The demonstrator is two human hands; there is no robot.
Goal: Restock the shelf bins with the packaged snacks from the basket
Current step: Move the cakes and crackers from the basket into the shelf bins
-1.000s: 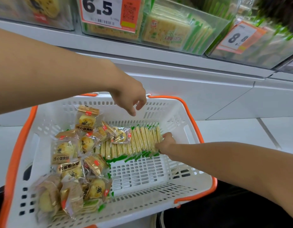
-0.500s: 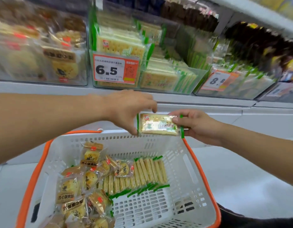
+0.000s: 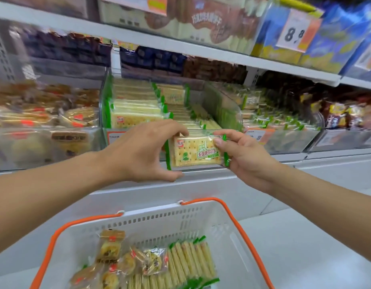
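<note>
Left bin (image 3: 45,147), clear, holds blurred pastry packs. Left hand (image 3: 143,151) curls round the left end of a cracker pack (image 3: 193,152), fingers on its top edge, thumb under. The pack is upright, face to camera, held at the front of the cracker bin (image 3: 226,105), which is stacked with like packs. Right hand (image 3: 245,155) pinches the pack's right end, thumb in front. Below, white basket (image 3: 232,222) with orange rim holds pastries (image 3: 110,247) at left and crackers (image 3: 188,261) in a row at right.
</note>
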